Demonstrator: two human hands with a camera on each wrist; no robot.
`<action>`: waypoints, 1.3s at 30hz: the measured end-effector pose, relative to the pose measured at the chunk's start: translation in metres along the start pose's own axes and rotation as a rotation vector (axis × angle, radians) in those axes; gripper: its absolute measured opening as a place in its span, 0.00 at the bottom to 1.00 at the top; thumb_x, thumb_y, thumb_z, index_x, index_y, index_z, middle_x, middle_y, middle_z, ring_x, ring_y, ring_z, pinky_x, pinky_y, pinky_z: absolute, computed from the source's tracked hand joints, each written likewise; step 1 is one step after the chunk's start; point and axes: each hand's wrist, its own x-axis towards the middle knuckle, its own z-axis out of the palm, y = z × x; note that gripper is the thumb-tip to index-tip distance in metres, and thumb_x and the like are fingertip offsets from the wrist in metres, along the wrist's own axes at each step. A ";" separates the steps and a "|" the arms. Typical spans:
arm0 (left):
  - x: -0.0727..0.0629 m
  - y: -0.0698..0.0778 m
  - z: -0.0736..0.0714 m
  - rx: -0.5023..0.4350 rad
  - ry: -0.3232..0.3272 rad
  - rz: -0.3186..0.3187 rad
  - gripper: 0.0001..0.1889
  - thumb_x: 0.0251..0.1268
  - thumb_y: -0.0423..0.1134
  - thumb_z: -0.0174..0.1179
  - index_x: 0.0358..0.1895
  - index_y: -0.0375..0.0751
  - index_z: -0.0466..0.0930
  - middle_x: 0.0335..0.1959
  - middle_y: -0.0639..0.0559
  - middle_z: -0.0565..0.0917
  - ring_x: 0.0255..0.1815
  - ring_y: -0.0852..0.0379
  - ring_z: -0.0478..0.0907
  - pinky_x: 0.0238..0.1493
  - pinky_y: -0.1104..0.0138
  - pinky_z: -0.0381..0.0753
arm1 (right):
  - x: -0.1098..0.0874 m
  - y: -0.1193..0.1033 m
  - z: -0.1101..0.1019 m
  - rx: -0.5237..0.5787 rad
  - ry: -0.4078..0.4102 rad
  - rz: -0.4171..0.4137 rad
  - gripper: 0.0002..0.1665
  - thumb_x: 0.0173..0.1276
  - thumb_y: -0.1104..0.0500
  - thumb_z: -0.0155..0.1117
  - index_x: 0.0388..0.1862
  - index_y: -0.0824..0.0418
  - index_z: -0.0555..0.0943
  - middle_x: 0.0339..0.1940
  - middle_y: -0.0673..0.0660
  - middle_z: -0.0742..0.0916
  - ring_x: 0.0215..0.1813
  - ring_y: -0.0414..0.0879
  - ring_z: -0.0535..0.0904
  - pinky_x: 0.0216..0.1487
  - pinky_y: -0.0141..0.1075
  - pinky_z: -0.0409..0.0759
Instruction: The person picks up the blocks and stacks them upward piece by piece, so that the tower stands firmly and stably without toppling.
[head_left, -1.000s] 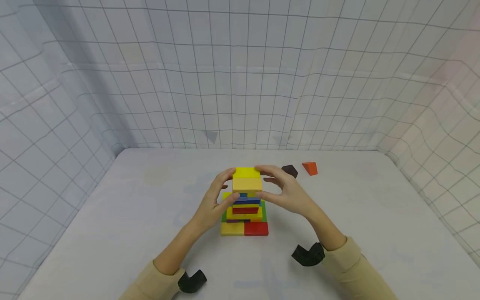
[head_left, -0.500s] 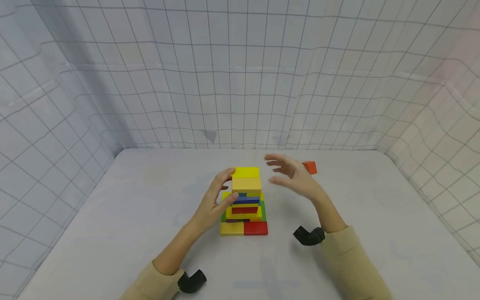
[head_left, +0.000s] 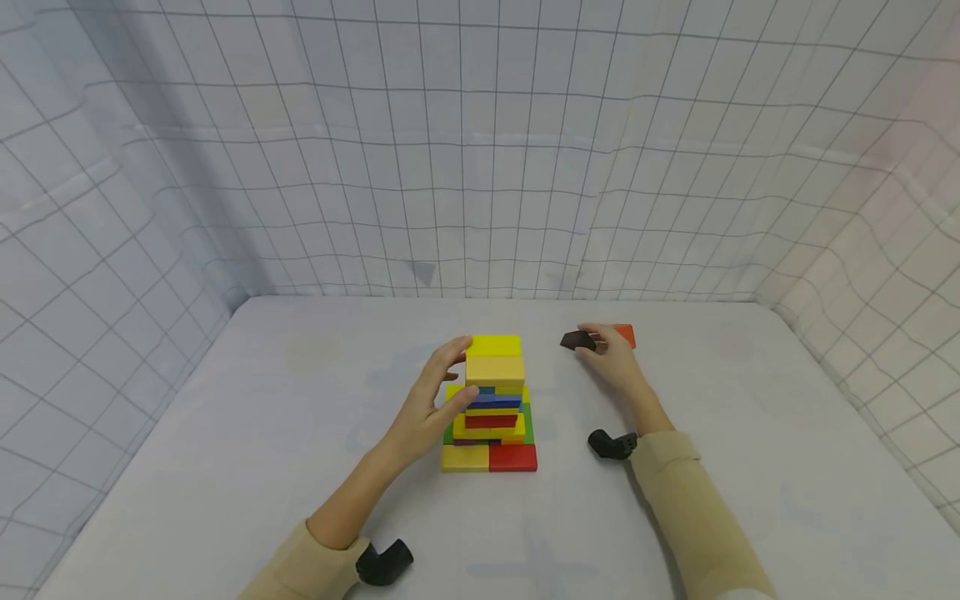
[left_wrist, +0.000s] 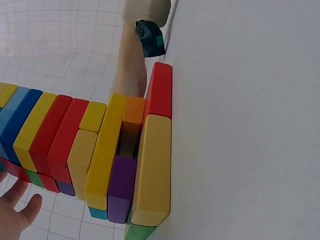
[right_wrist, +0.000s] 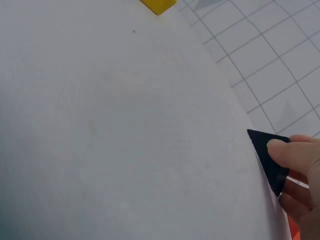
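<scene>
A tall tower of coloured wooden blocks [head_left: 491, 422] stands mid-table, with a yellow block [head_left: 493, 345] at its top. My left hand [head_left: 420, 412] is at the tower's upper left side, its fingers spread, index fingertip at the top block and thumb by the lower front corner. In the left wrist view part of that hand [left_wrist: 15, 212] shows beside the layers. Back right, my right hand [head_left: 617, 362] pinches a black triangular block [right_wrist: 270, 157] between thumb and fingers, close over the table. An orange-red triangular block [head_left: 626, 335] lies just behind this hand, partly covered.
The tower's base has a pale yellow block [head_left: 465, 458] and a red block [head_left: 513, 457] in front, with green blocks at the sides. Grid-patterned cloth [head_left: 487, 167] walls the white table [head_left: 300, 483] at the back and sides. Black wrist mounts [head_left: 384, 562] jut from both sleeves.
My right hand has left the top of the tower, moved right and back, and taken hold of the black triangular block, tilting it. The left hand has stayed at the tower.
</scene>
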 end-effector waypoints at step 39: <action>0.000 -0.001 -0.001 0.024 -0.003 0.018 0.31 0.60 0.24 0.51 0.67 0.31 0.53 0.66 0.36 0.59 0.61 0.40 0.63 0.56 0.48 0.67 | -0.019 -0.169 -0.003 0.226 -0.203 -0.579 0.23 0.56 0.68 0.66 0.52 0.67 0.76 0.50 0.58 0.81 0.47 0.46 0.76 0.49 0.37 0.76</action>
